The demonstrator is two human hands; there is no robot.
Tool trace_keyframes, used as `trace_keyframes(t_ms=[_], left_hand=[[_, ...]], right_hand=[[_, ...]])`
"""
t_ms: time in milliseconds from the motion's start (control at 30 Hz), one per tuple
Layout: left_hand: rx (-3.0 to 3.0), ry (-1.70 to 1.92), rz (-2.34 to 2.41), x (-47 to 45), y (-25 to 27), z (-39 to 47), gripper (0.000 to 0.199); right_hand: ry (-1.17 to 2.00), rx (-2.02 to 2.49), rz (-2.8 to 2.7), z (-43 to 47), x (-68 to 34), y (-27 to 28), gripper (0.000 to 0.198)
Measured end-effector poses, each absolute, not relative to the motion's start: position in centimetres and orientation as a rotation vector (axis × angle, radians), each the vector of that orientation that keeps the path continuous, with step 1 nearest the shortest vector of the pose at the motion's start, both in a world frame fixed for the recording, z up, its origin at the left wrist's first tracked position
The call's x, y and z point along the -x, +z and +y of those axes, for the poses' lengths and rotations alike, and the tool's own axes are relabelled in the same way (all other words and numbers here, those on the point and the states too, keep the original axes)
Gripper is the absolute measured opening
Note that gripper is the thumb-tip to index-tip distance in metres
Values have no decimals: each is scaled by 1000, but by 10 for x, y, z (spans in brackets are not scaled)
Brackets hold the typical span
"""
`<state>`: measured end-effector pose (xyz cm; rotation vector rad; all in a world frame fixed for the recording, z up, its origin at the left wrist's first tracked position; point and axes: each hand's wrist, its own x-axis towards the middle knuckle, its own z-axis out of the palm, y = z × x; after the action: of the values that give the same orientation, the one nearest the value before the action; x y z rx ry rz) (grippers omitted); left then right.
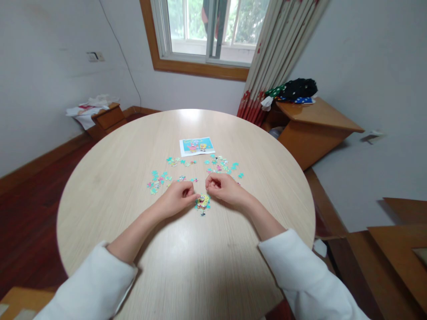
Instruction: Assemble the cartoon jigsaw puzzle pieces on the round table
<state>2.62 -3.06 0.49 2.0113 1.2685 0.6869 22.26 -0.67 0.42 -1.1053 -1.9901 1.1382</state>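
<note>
A small joined patch of jigsaw puzzle point(203, 202) with a yellow cartoon figure lies on the round table point(207, 266). My left hand point(178, 195) rests at its left side, fingers curled, with the thumb tip touching or just beside the patch's left edge. Above its right edge is my right hand point(222, 186), fingers bent in toward the thumb. Whether either hand pinches a piece is too small to see. Loose puzzle pieces point(156, 181) lie beyond my left hand, and more loose pieces point(223, 165) lie past my right hand.
Farther back on the table lies a picture card point(197, 146) with pink and yellow cartoon figures. A wooden cabinet point(316, 124) with dark cloth point(298, 90) on it stands right of the table. A low wooden stool point(108, 119) with white cloth is at the left.
</note>
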Motion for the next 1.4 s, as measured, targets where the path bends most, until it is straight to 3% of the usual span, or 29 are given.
trace_keyframes(t_ms=[200,433,833,1400], left_hand=[[-1836,1073,1496,-13,6,-19,32],[-1662,1283,1636,9,12,-4,21],[-1423,1423,1774,47,5,16,11],[-1395,1255,1919,70,10,16,13]], right_hand=[[1055,1140,-1905,-2,-223,4,6],[881,1188,-1783,6,-227,0,9],[742,1208,-1773,15,-234,-8,16],[717,1261,-1765,19,-240,-10,18]])
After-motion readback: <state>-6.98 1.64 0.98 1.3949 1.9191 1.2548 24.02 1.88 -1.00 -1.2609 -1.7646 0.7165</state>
